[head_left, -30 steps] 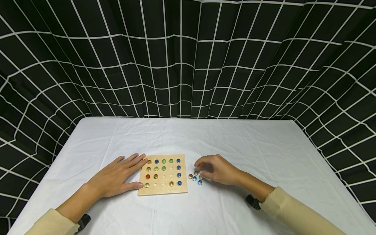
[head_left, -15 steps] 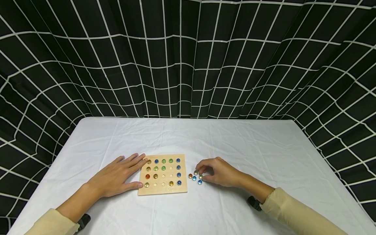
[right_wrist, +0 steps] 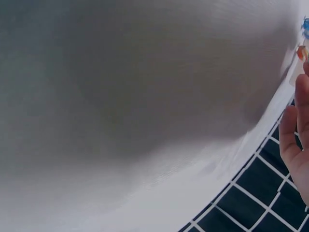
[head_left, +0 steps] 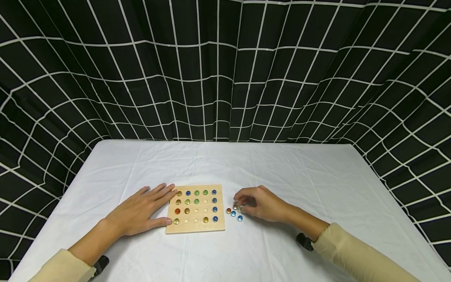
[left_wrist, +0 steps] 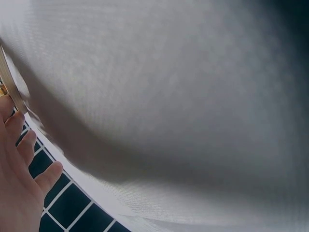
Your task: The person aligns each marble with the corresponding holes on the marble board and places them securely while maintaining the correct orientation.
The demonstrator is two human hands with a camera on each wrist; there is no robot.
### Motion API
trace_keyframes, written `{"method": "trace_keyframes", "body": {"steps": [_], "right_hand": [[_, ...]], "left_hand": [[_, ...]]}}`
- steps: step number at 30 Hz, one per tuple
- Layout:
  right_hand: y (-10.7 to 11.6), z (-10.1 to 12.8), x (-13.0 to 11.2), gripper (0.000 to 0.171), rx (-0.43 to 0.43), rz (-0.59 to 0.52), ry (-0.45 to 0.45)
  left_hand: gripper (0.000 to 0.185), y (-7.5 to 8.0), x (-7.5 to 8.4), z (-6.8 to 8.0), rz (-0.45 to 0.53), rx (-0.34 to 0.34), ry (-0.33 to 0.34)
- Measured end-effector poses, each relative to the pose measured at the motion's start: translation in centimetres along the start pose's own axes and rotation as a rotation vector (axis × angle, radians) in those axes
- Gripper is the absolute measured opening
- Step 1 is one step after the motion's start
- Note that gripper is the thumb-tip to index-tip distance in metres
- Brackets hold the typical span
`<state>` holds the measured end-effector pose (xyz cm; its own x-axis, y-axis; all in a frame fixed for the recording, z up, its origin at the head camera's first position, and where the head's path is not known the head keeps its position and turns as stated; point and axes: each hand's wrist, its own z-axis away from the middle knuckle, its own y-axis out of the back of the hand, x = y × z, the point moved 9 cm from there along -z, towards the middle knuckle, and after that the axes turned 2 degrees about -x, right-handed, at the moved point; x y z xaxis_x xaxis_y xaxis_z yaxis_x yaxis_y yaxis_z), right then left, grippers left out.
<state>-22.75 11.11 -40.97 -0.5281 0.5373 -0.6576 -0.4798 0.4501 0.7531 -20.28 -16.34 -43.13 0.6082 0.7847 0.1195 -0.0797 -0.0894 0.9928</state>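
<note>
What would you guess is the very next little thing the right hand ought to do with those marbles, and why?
Probably lift the pale marble and carry it to the wooden board. The right hand has its fingertips curled onto that marble in the loose cluster beside the board, several holes in the board's middle are empty, and the left hand lies flat against the board's left edge.

White tablecloth (head_left: pixel 282 176), black white-gridded curtain (head_left: pixel 225 70), tan wooden board (head_left: pixel 195 227), multicoloured marbles (head_left: pixel 233 214)
</note>
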Motion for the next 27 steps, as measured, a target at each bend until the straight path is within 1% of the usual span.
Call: {"method": "trace_keyframes", "body": {"steps": [10, 22, 27], "right_hand": [[-0.1, -1.2, -1.6, 0.028, 0.013, -0.023, 0.052], [-1.2, -3.5, -3.8, 0.027, 0.007, -0.026, 0.107], [-1.8, -4.3, -4.3, 0.025, -0.002, -0.038, 0.12]], "left_hand": [[0.083, 0.0, 0.0, 0.0, 0.003, -0.008, 0.007], [0.083, -0.1, 0.0, 0.0, 0.0, -0.006, 0.002], [0.083, -0.1, 0.0, -0.1, -0.004, -0.006, 0.002]]}}
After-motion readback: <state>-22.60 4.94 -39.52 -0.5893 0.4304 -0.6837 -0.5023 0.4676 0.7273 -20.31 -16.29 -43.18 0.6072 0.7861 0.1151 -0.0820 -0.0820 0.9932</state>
